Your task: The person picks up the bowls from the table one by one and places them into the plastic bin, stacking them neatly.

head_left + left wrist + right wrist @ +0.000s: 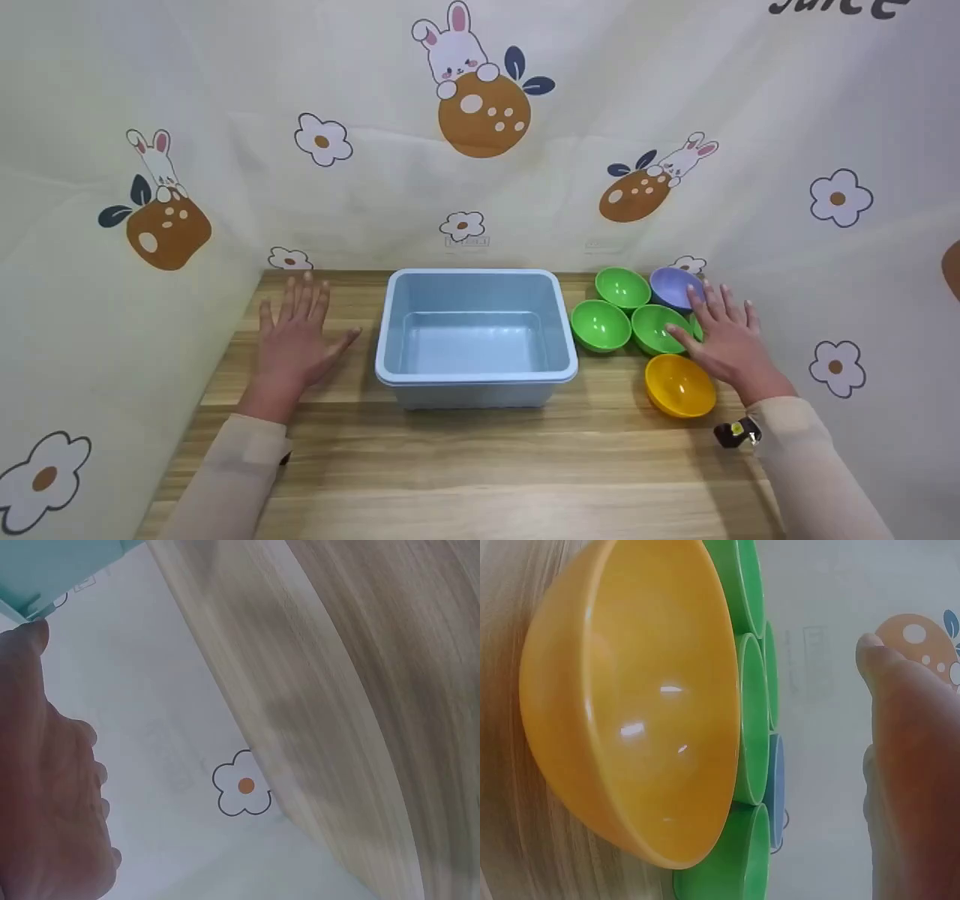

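Clearly, the right hand [726,343] was the nearer one to the green bowls [601,326], spread wide and holding nothing above their right side; the orange bowl [680,386] lay to its near left, the purple bowl [672,286] by its index fingertip. The rectangular light-blue tub [476,396], long axis running left to right, stood between the bowls and the left hand [298,345], also spread and empty.

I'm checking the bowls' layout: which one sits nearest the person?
The orange bowl, at the front of the group right of the blue bin; the green bowls and purple bowl all stand farther back.
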Motion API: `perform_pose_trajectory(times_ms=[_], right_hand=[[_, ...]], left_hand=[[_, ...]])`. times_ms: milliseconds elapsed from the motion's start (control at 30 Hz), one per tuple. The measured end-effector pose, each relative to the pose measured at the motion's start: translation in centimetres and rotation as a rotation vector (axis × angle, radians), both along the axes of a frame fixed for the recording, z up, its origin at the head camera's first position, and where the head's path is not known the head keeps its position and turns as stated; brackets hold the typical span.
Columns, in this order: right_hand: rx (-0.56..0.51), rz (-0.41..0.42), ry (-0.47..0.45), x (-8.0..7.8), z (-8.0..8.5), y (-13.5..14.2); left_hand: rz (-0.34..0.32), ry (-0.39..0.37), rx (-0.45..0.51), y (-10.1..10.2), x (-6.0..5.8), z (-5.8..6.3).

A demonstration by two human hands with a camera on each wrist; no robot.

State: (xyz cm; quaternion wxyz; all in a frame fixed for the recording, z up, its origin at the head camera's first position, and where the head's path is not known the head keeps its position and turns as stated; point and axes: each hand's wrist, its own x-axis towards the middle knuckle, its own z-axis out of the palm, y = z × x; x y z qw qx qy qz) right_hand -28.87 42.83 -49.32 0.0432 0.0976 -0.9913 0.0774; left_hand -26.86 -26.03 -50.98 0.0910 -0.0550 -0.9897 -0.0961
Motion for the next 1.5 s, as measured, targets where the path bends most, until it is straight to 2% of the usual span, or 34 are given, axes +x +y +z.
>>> perform_pose_trajectory(times_ms=[167, 267, 400, 500, 700, 900, 1067, 1300, 1500], right_hand=[[0.053, 0.01, 0.084, 0.0, 0.0, -0.3], [0.068, 0.012, 0.145, 0.1, 0.1, -0.8], [0.038, 0.002, 0.178, 0.5, 0.6, -1.4], [-0.013, 0.0, 0.18, 1.1, 0.6, -1.8], [-0.131, -0.004, 0.144, 2.4, 0.0, -2.3], [-0.226, -0.022, 0.082, 3.7, 0.2, -3.1], [-0.248, -0.043, 0.065, 4.6, 0.2, -3.7], [-0.308, -0.036, 0.086, 5.5, -0.6, -3.7], [-0.349, -0.041, 0.09, 6.3, -0.9, -3.6]], left_hand=[[-0.021, 0.101, -0.024, 0.4, -0.3, 0.3], [-0.04, 0.168, 0.001, 0.9, -0.2, 0.8], [-0.076, 0.24, 0.119, 1.8, 0.3, 1.1], [-0.119, 0.256, 0.226, 2.7, 0.8, 1.3], [-0.184, 0.165, 0.39, 4.7, 2.3, 1.9], [-0.177, 0.044, 0.514, 6.6, 3.6, 2.6], [-0.177, -0.023, 0.522, 7.8, 4.2, 2.8], [-0.174, -0.078, 0.494, 9.0, 3.7, 2.0], [-0.173, -0.123, 0.494, 9.2, 3.6, 1.5]])
